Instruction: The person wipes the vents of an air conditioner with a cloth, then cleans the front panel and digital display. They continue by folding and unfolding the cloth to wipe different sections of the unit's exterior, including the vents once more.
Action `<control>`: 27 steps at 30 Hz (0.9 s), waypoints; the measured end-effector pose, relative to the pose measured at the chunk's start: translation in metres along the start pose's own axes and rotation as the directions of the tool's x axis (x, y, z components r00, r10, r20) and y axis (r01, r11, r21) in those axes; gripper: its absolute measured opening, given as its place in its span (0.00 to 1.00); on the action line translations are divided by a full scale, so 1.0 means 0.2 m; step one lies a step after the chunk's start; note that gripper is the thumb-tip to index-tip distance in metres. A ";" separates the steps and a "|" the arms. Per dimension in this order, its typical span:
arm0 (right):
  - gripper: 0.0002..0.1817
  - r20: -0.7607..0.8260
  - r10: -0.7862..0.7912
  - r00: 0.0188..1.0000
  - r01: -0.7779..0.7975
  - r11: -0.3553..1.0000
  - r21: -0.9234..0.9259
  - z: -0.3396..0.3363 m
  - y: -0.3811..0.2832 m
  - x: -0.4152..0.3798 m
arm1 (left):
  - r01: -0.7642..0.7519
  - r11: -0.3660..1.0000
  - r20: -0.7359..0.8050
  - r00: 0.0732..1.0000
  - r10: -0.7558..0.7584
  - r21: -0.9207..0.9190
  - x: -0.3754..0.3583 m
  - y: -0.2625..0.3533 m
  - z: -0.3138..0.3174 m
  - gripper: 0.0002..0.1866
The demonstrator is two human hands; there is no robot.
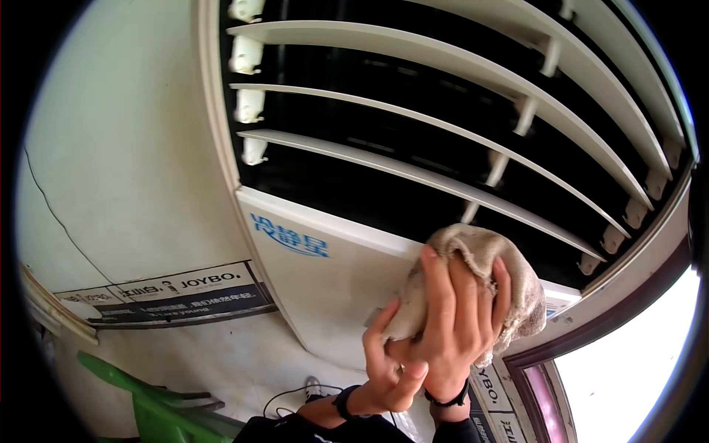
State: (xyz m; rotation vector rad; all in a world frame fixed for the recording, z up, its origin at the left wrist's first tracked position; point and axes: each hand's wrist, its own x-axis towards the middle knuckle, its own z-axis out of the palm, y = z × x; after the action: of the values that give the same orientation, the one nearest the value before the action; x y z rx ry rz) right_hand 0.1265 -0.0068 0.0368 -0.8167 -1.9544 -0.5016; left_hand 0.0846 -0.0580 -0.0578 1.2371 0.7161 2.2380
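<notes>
A grey-beige cloth [521, 288], rumpled and stained, is bunched against the lower front of a white appliance with slats, just below its vent opening. My right hand [458, 317] presses over the cloth, its fingers spread across and gripping the folds. Close beside it, my left hand [388, 365] has its fingers curled at the cloth's lower left edge, with the thumb showing in front. Part of the left fingers is hidden behind the right hand. The white front panel [332, 288] carries blue lettering [289, 235] at its upper left.
Long white slats [413, 173] cross the dark vent above my hands. A green chair [151, 406] stands at the lower left. A printed strip [185, 292] runs along the wall's base. A black cord [284, 399] lies near my shoe [313, 385]. A bright doorway [628, 362] is at right.
</notes>
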 end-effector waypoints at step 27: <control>0.32 -0.079 -0.150 0.985 0.170 0.849 0.500 0.41 -0.49 0.32 | 0.146 0.988 -0.009 0.989 -0.146 0.052 0.21 0.20 -0.69 0.37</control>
State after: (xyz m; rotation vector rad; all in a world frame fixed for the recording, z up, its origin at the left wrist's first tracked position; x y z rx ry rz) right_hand -0.0158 -0.0011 0.0512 -0.3059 -1.9981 -0.0785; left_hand -0.0611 -0.0913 -0.0694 1.1649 0.8450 2.1163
